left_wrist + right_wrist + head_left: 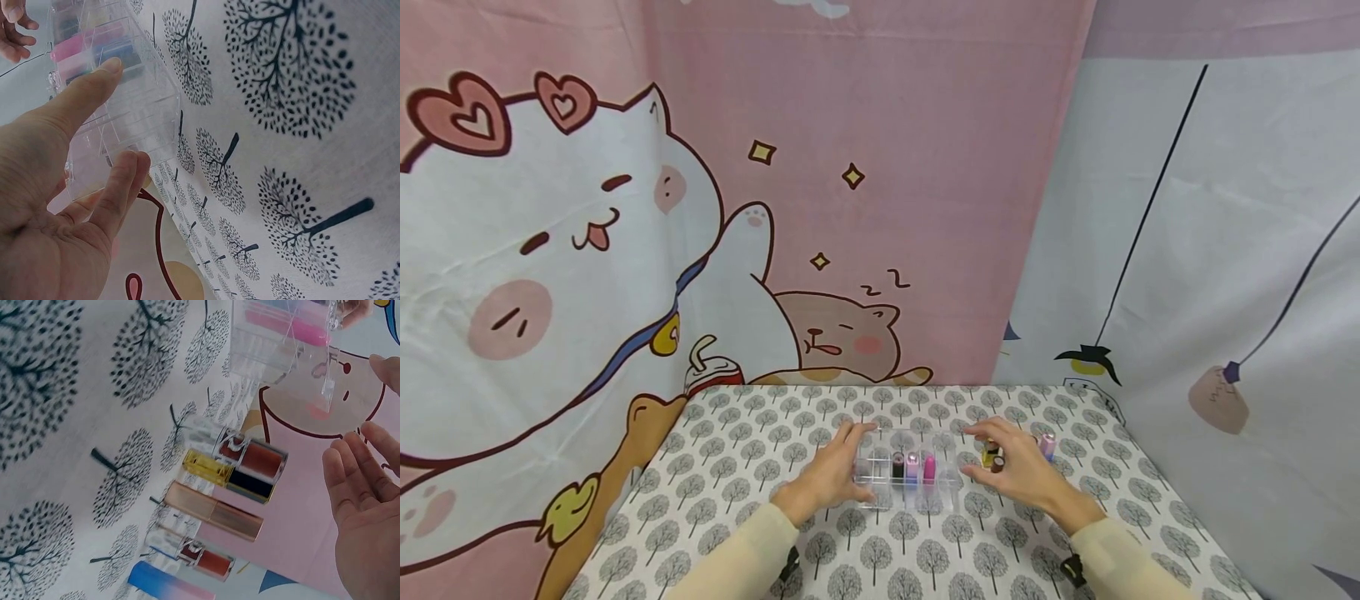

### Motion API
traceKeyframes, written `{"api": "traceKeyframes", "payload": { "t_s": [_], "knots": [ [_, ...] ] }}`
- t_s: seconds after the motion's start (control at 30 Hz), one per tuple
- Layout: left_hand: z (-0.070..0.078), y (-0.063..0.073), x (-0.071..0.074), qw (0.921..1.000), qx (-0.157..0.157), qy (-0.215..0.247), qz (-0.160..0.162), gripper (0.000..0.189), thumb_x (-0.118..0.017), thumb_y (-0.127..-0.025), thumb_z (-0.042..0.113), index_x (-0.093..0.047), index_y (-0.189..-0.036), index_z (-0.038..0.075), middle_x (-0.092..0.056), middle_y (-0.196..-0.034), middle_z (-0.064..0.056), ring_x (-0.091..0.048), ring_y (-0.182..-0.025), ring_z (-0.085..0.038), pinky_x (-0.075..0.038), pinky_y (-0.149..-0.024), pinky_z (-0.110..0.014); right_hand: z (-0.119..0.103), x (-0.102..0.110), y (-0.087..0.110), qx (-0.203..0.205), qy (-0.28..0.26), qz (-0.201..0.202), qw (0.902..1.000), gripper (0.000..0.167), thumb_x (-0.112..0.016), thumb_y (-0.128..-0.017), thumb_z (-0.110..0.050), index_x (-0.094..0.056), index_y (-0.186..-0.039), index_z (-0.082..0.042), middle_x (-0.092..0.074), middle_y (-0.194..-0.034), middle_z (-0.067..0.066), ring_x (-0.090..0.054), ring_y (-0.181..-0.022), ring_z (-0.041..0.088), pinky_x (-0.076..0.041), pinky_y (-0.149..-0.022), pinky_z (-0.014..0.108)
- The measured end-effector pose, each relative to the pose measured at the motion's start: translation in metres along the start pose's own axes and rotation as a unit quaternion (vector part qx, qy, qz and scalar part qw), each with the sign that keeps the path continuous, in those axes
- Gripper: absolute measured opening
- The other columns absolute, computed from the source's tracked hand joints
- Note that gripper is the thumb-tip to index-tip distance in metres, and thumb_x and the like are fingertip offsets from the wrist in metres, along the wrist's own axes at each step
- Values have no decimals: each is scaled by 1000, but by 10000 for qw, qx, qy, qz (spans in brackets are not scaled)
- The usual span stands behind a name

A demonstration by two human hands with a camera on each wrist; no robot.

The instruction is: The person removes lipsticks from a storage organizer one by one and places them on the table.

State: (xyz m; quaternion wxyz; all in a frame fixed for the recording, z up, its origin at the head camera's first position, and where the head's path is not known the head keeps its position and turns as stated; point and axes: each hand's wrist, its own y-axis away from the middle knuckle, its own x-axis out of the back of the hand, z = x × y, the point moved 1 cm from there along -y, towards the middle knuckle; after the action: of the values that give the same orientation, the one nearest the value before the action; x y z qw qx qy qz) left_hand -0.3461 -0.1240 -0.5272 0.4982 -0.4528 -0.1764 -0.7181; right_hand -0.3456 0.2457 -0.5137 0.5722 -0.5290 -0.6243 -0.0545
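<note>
A clear compartment organizer (880, 493) stands on the cloth, holding a dark tube (898, 467), a pink-and-blue tube (912, 468) and a magenta tube (929, 468). My left hand (829, 468) is at its left end, thumb and fingers spread around the near and far corners; firm contact is hard to judge. Off the right end, my right hand (1018, 468) holds nothing, its fingers and thumb apart. Beside that hand lie a yellow tube with black cap (228, 475), a rose-gold tube (212, 509), two clear-and-red-brown tubes (259, 459) and a blue-to-pink tube (165, 582).
The table's cloth (880, 554) has a tree print. Behind it hangs a pink cartoon curtain (940, 208), and a pale curtain (1247, 250) hangs along the right side.
</note>
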Motion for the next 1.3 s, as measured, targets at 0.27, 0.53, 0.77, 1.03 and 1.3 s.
{"api": "traceKeyframes", "payload": {
  "t_s": [0.27,0.53,0.77,1.03,1.3],
  "knots": [
    [-2,-1,-1,10000,7,-14,18,124,-111,-76,22,-39,-178,22,-54,-151,-10,-57,-83,-3,-58,-71,-24,-7,-6,-10,45,-161,-229,9996,60,-99,-95,-35,-77,-146,-12,-80,-141,6,-80,-108,18,-73,-93,41],
    [-2,-1,-2,10000,34,-16,-7,123,-111,-77,22,-40,-177,21,-54,-152,-11,-57,-83,-3,-59,-71,-24,-10,-15,-17,80,-243,-449,9987,59,-100,-94,-31,-77,-146,-15,-80,-142,9,-80,-104,12,-72,-92,44],
    [-3,-1,-3,10000,53,-56,-24,124,-111,-77,23,-39,-178,22,-54,-153,-10,-57,-83,-1,-59,-72,-23,-13,-21,-21,151,-430,-795,9958,57,-98,-96,-30,-76,-147,-14,-79,-144,8,-80,-108,15,-72,-92,39],
    [-5,-1,-4,10000,15,-40,8,125,-111,-76,22,-39,-178,21,-54,-154,-11,-57,-83,-2,-59,-71,-23,-19,-24,-28,497,89,-1057,9931,55,-98,-95,-27,-78,-143,-11,-81,-142,4,-80,-123,23,-70,-107,48],
    [-4,-1,-4,10000,24,-61,-6,125,-111,-76,23,-39,-178,21,-54,-153,-10,-57,-85,-2,-60,-72,-23,-23,-23,-37,629,607,-1430,9859,52,-96,-97,-32,-79,-143,-16,-80,-145,4,-76,-135,30,-64,-118,57]
  ]
}}
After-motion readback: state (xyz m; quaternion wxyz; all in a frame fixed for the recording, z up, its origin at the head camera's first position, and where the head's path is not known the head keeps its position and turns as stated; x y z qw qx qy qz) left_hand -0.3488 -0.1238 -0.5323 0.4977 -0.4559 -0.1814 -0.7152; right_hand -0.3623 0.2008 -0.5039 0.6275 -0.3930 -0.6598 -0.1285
